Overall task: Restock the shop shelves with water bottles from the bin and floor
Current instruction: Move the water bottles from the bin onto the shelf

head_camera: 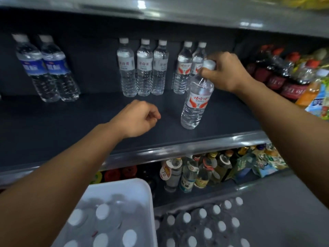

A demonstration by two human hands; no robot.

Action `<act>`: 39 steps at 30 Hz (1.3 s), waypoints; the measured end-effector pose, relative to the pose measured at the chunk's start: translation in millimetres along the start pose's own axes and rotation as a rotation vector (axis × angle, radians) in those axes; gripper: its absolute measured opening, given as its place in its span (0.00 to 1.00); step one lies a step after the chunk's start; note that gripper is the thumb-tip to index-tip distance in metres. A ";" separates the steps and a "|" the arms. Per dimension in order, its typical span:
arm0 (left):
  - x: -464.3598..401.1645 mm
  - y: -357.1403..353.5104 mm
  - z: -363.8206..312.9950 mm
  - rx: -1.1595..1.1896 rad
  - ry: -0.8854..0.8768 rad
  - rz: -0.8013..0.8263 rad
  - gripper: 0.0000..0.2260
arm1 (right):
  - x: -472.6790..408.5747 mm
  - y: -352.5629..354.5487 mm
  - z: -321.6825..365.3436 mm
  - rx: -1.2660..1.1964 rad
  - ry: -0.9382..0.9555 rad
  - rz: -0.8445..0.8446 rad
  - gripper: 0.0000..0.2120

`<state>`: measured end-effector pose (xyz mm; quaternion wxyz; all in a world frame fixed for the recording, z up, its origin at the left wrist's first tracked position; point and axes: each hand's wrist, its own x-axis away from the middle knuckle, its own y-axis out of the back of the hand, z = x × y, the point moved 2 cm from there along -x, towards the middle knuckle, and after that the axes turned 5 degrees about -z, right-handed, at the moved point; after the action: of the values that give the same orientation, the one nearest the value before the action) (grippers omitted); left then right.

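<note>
- Clear plastic water bottle [195, 100] stands tilted on the dark shelf [71, 125], front of its row.
- Right hand [226, 72] grip pinches its white cap.
- Left hand [137, 118] hovers, fingers curled, empty.

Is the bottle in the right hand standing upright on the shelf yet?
Not quite: the bottle leans, its cap toward the right hand gripping its neck, base low at the shelf. Whether the base touches, I cannot tell.

Clear bottle [195, 102] with white cap and red-and-white label; two far-left bottles [48, 68] wear blue labels; dark grey shelf [71, 118]; white bin [124, 189].
</note>
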<state>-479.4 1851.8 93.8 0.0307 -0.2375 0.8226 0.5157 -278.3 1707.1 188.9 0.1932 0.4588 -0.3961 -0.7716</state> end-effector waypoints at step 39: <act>-66.8 -64.8 -23.0 0.038 0.043 -0.067 0.08 | -150.3 -57.4 -178.7 0.168 -0.098 -0.016 0.20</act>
<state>-388.5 1832.9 70.2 0.0348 -0.2754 0.8244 0.4933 -44.9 1764.1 179.6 0.1281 0.4381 -0.4645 -0.7588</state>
